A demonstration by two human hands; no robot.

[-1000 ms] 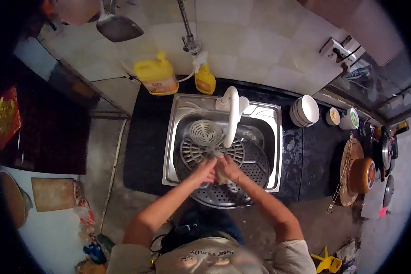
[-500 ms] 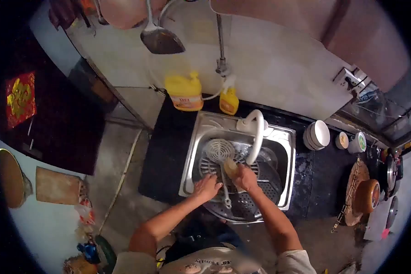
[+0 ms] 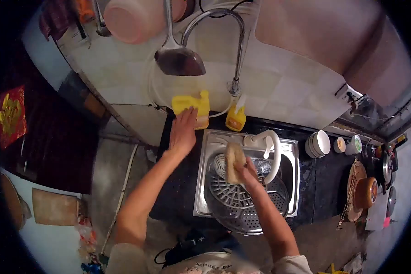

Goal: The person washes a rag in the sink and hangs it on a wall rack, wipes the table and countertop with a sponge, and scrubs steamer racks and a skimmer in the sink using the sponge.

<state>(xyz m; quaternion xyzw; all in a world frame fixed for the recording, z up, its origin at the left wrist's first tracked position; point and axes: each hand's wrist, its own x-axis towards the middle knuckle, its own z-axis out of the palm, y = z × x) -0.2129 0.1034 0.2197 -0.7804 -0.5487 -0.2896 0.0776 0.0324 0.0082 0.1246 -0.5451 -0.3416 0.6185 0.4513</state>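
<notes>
My left hand reaches over the counter's back left, fingers extended across the front of a yellow jug; whether they press on it I cannot tell. Above the sink, my right hand is closed on a tan scrubbing sponge. Below that hand lie a round slotted rack and a perforated metal steamer tray, which overhangs the sink's front edge. A spiral wire skimmer shows at the left in the basin, partly hidden by the sponge.
The white faucet curves over the basin right of my right hand. A yellow spray bottle stands behind the sink. Stacked white bowls sit to the right. A metal spatula hangs on the wall above the jug.
My left hand has left the skimmer in the sink and moved up and left to the yellow jug. My right hand has raised the sponge, now turned upright in view.
</notes>
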